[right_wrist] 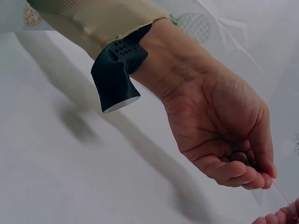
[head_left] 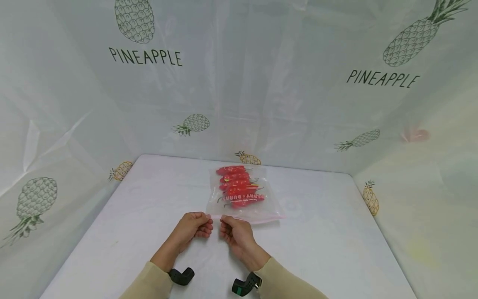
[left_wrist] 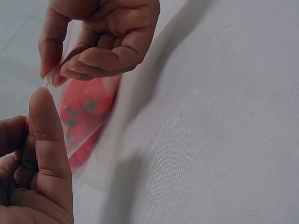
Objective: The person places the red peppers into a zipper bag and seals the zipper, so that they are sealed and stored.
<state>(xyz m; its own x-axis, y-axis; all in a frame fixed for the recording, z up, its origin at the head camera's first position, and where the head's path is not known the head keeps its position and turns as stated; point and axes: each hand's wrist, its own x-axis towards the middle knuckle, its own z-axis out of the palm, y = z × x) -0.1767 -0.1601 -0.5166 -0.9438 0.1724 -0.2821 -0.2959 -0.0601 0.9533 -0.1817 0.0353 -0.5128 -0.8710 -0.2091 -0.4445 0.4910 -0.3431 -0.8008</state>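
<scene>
A clear zip bag point(head_left: 274, 204) with a pink zip strip lies on the table, its strip toward me. Inside it are several red peppers point(head_left: 239, 185) with green stems, lying crosswise one above another. My left hand point(head_left: 192, 228) pinches the strip's left end between thumb and fingers. Close beside it, my right hand point(head_left: 239, 236) pinches the strip a little further right. In the left wrist view, the right hand point(left_wrist: 107, 37) shows above the left hand point(left_wrist: 46, 158), peppers behind them. The right wrist view shows the left hand point(right_wrist: 215, 121) on the pink strip.
The white table point(head_left: 317, 232) ends in front of a plastic sheet point(head_left: 261, 83) printed with pineapples, which also hangs at both sides. Each wrist carries a black camera mount point(head_left: 181, 276), below the beige sleeves point(head_left: 287, 282).
</scene>
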